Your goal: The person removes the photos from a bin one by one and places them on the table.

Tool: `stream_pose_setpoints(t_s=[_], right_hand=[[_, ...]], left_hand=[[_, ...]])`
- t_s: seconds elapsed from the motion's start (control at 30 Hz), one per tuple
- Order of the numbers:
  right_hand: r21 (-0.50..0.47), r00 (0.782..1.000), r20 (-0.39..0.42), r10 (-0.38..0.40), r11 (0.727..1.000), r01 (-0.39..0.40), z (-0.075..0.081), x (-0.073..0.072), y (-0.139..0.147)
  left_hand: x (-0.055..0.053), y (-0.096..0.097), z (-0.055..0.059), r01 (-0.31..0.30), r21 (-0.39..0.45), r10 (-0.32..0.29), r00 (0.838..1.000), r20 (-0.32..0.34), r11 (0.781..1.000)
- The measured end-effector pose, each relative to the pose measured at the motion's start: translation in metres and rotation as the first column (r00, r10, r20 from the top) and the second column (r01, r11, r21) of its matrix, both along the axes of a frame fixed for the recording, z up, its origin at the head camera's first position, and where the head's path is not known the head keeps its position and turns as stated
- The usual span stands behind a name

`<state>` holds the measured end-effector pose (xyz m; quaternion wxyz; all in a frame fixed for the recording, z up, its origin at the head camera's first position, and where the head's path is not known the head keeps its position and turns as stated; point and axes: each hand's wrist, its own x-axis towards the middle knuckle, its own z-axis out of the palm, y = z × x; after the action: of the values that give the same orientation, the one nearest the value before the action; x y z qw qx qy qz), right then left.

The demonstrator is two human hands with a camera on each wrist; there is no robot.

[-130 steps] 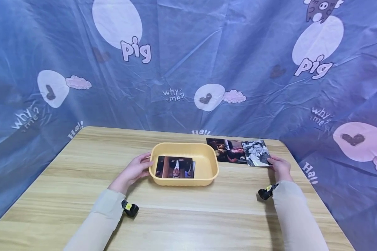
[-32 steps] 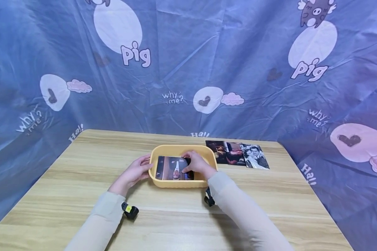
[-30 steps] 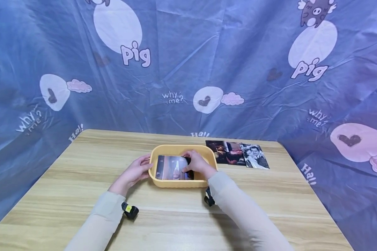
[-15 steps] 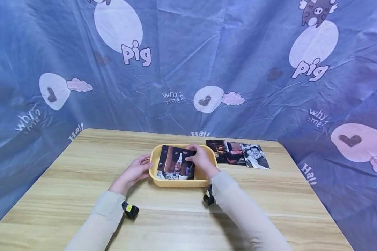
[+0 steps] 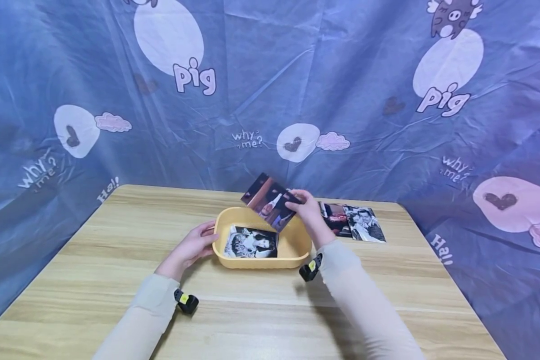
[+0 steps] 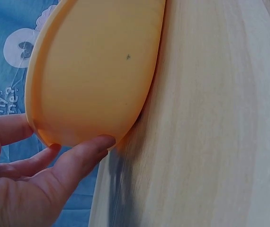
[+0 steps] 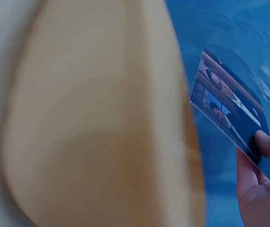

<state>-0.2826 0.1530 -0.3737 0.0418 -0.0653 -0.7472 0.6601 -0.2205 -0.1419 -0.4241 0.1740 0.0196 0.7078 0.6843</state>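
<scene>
A yellow plastic bin [image 5: 297,243] sits on the table, and my left hand [image 5: 191,251] holds its left end. In the left wrist view, thumb [image 6: 85,156] and fingers are at the bin's end wall [image 6: 92,94]. Up over the bin's back rim, my right hand [image 5: 309,212] pinches a dark colour photo [image 5: 264,201] by one corner, tilted. The right wrist view shows the photo [image 7: 225,97] between thumb and fingers, with people in suits printed on it. Inside the bin lies a black-and-white photo [image 5: 252,243], toward its left side.
Behind and right of the bin, photos overlap in a row on the wooden table [image 5: 252,310]: a dark reddish one [image 5: 336,217] and a black-and-white one [image 5: 366,225] at the right end. My right hand hides the row's left part. A blue printed curtain [image 5: 234,100] hangs behind.
My right hand left the black-and-white photo at the row's right end, reached into the bin and lifted out the top photo, uncovering another. The left hand stays on the bin.
</scene>
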Motion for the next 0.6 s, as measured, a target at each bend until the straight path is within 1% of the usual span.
stream_pose_setpoints(t_s=[0.03, 0.1, 0.17, 0.27, 0.33, 0.5, 0.6], right_hand=[[-0.034, 1.0, 0.006, -0.011, 0.999, 0.011, 0.004, -0.001, 0.006], [-0.107, 0.999, 0.026, -0.031, 0.994, 0.033, 0.012, -0.003, 0.02], [-0.146, 0.998, 0.039, -0.051, 0.988, 0.056, 0.017, -0.007, 0.034], [-0.182, 0.995, 0.042, -0.085, 0.979, 0.092, 0.021, -0.009, 0.057], [-0.182, 0.992, 0.048, -0.115, 0.976, 0.122, 0.023, -0.008, 0.073], [-0.271, 0.983, 0.085, -0.161, 0.946, 0.179, 0.024, 0.002, 0.113], [-0.338, 0.973, 0.103, -0.206, 0.913, 0.23, 0.02, 0.009, 0.136]], left_hand=[[0.0, 0.0, 0.0, 0.007, -0.006, -0.007, 1.0, -0.008, 1.0], [0.0, 0.0, 0.0, 0.002, -0.009, -0.002, 1.0, -0.005, 1.0], [0.001, 0.0, -0.001, -0.001, -0.009, 0.001, 1.0, -0.002, 1.0], [0.002, -0.001, -0.001, -0.005, -0.002, 0.005, 1.0, 0.003, 1.0], [0.002, -0.001, 0.0, -0.001, 0.002, 0.001, 1.0, 0.0, 1.0], [0.001, -0.001, 0.001, -0.003, -0.001, 0.003, 1.0, 0.003, 1.0], [0.001, -0.002, 0.001, -0.003, -0.005, 0.003, 1.0, 0.004, 1.0]])
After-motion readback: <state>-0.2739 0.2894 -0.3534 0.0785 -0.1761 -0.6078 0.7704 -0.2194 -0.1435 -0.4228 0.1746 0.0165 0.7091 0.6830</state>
